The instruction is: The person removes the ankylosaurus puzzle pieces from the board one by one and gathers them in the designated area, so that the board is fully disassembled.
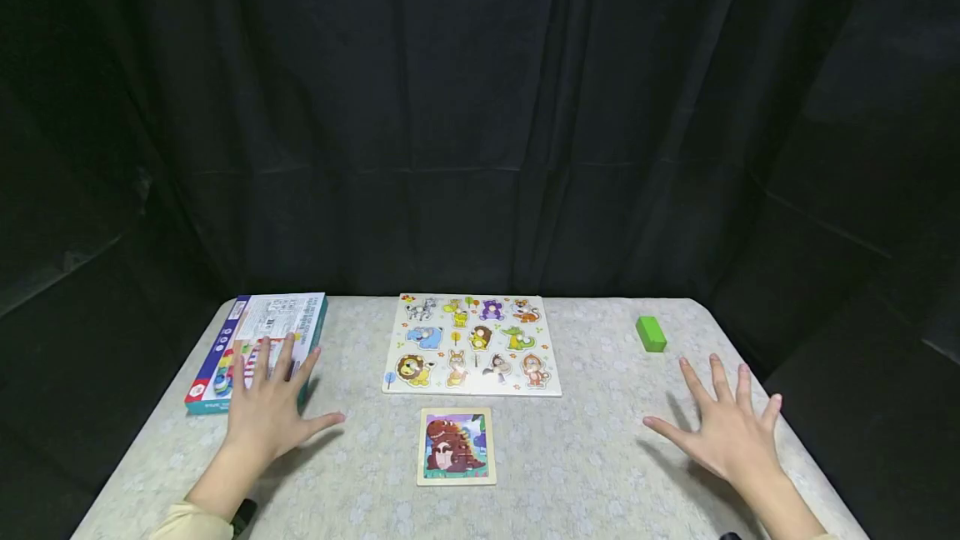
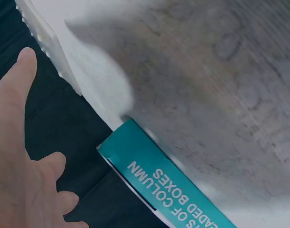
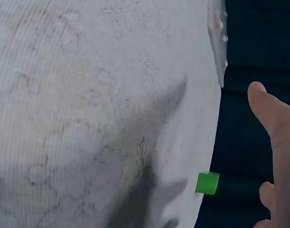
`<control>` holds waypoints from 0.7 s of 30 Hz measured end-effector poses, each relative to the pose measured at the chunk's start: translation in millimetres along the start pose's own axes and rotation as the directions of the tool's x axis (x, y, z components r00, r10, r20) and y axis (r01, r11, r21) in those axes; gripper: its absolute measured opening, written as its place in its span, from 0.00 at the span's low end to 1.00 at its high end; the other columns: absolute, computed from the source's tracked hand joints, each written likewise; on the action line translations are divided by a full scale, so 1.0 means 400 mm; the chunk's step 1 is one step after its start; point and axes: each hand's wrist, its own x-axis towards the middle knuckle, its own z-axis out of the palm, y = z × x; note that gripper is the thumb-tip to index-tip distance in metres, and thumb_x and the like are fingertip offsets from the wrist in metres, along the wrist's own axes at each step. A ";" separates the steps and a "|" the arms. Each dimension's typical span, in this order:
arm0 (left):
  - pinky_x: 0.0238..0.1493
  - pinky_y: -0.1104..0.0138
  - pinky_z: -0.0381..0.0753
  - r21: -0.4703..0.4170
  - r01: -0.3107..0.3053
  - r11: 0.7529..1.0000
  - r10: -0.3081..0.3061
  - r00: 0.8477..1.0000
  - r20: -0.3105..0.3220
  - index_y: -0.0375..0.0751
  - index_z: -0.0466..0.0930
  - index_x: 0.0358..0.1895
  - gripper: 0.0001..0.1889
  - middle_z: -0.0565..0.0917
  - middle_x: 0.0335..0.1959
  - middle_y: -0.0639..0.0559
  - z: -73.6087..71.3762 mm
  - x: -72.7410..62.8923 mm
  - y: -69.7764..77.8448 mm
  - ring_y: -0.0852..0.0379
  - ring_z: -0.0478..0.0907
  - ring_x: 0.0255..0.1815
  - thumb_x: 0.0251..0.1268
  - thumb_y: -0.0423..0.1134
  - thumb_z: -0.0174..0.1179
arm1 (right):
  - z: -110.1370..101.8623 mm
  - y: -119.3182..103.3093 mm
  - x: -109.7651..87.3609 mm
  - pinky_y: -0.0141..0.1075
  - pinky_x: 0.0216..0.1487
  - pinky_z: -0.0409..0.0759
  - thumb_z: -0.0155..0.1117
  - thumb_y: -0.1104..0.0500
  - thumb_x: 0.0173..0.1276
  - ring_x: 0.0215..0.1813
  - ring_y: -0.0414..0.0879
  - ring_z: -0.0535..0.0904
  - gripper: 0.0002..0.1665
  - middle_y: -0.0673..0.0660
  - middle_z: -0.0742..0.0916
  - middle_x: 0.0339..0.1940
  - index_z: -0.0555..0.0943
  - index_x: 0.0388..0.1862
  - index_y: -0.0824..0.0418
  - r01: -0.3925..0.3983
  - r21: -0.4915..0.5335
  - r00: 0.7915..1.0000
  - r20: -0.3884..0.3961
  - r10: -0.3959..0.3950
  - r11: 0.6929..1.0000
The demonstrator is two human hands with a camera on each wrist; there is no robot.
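Clearly, in the head view, the person's left hand point(image 1: 270, 411) is spread wide, its thumb out to the right, grasping nothing. Its fingertips overlap the printed toy box point(image 1: 273, 315) at the table's left; whether they touch is unclear. The box's long axis runs away from the person, its far end leaning right. The right hand point(image 1: 727, 436) is likewise splayed and holds nothing, just nearer than the green block point(image 1: 651, 334), whose long axis also runs away, far end slightly left. Between the hands lie an animal peg puzzle point(image 1: 472, 391), lengthwise from left to right, and, nearer, a squarish dinosaur puzzle point(image 1: 456, 446), upright to the person.

In the left wrist view, the box's teal side slants down to the right, lettered "COLUMN" and "BOXES"; the thumb stands well away from the fingers.

In the right wrist view, the block appears end-on near the patterned tablecloth's point(image 3: 88, 95) edge, apart from the outstretched thumb.
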 end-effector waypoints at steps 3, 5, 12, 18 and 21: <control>0.78 0.29 0.34 -0.008 0.001 1.000 -0.001 1.000 -0.005 0.47 0.68 0.81 0.58 0.61 0.83 0.31 -0.004 0.001 0.004 0.22 0.52 0.82 0.51 0.83 0.61 | 0.002 -0.007 0.004 0.86 0.65 0.33 0.61 0.16 0.62 0.82 0.83 0.37 0.69 0.78 0.53 0.85 0.54 0.88 0.55 0.004 0.020 1.000 -0.009 -0.004 1.000; 0.77 0.29 0.39 -0.042 0.002 0.999 -0.002 1.000 -0.004 0.47 0.68 0.81 0.58 0.61 0.83 0.32 -0.005 0.000 0.011 0.23 0.52 0.82 0.52 0.83 0.61 | 0.007 -0.017 0.006 0.85 0.65 0.38 0.62 0.18 0.63 0.81 0.84 0.41 0.68 0.77 0.54 0.85 0.54 0.88 0.56 0.011 0.056 1.000 -0.011 -0.010 0.998; 0.72 0.26 0.56 -0.218 0.005 0.976 -0.008 1.000 -0.010 0.46 0.68 0.81 0.57 0.64 0.82 0.32 -0.009 -0.013 0.046 0.21 0.55 0.80 0.55 0.80 0.63 | 0.039 -0.075 0.002 0.82 0.65 0.57 0.69 0.26 0.67 0.79 0.83 0.55 0.60 0.74 0.62 0.84 0.61 0.87 0.55 0.046 0.249 0.999 -0.035 -0.038 0.967; 0.72 0.27 0.59 -0.315 0.019 0.949 -0.021 1.000 -0.002 0.47 0.66 0.82 0.57 0.63 0.82 0.31 -0.016 -0.030 0.075 0.21 0.57 0.80 0.55 0.79 0.65 | 0.069 -0.126 -0.005 0.79 0.65 0.63 0.73 0.32 0.68 0.79 0.78 0.62 0.54 0.71 0.68 0.82 0.66 0.85 0.52 0.083 0.359 0.993 -0.112 -0.045 0.930; 0.72 0.28 0.59 -0.356 0.022 0.934 -0.028 1.000 -0.011 0.47 0.66 0.82 0.57 0.61 0.83 0.31 -0.014 -0.038 0.086 0.21 0.56 0.80 0.55 0.78 0.67 | 0.081 -0.155 -0.007 0.75 0.66 0.66 0.75 0.36 0.68 0.77 0.74 0.67 0.50 0.71 0.71 0.80 0.69 0.83 0.53 0.117 0.407 0.984 -0.168 -0.051 0.906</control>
